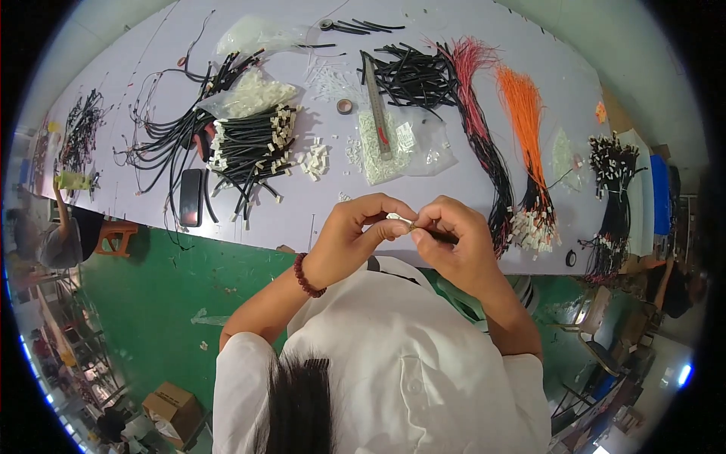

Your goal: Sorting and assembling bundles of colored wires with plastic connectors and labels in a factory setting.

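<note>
At the near edge of the table my two hands meet fingertip to fingertip. My left hand, with a beaded bracelet on its wrist, is closed in a pinch on a small white connector. My right hand is closed too, gripping a dark piece that looks like a black cable. Fingers cover most of both pieces, and how they join cannot be made out. Beyond the hands lies a clear bag of small white parts with a steel ruler on it.
Left of my hands lie a bundle of black cables with white connectors, a phone and loose white connectors. Black sleeves, red-black wires, orange wires and another black bundle spread toward the right.
</note>
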`<control>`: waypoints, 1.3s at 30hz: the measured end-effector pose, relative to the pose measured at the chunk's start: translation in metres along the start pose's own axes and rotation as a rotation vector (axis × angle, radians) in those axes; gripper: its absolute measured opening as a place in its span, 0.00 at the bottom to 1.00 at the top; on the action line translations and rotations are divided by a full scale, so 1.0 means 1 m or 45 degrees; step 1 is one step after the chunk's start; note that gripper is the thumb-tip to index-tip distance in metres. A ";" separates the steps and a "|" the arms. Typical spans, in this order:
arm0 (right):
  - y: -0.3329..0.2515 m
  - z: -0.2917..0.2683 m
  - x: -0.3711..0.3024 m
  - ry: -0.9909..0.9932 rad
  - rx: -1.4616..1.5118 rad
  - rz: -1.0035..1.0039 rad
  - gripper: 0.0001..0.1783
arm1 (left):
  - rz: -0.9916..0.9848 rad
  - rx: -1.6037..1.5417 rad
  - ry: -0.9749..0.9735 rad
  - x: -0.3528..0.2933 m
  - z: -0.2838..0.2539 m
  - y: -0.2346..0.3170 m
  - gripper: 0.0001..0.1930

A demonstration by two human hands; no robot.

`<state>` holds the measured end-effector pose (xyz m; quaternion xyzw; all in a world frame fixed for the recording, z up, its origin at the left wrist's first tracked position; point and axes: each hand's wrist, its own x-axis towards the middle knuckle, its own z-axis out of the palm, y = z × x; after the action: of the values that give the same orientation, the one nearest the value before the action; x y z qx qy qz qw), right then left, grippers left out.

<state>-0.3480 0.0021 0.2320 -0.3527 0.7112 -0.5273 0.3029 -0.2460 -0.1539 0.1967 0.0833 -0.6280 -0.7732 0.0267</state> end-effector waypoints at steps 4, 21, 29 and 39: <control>0.006 0.000 0.001 0.017 0.030 -0.024 0.04 | 0.293 0.223 0.056 0.002 0.001 0.001 0.07; 0.010 0.005 0.000 -0.055 0.574 0.316 0.05 | 0.212 0.168 0.114 -0.006 -0.002 0.002 0.07; 0.009 0.006 0.003 -0.061 0.271 0.139 0.05 | 0.044 -0.002 0.068 -0.005 -0.004 0.001 0.05; 0.017 0.010 0.001 -0.162 0.873 0.468 0.05 | 0.628 0.681 0.209 -0.011 -0.002 -0.004 0.11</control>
<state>-0.3437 -0.0002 0.2135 -0.1298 0.5248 -0.6483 0.5361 -0.2345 -0.1532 0.1940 -0.0047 -0.8048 -0.5430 0.2397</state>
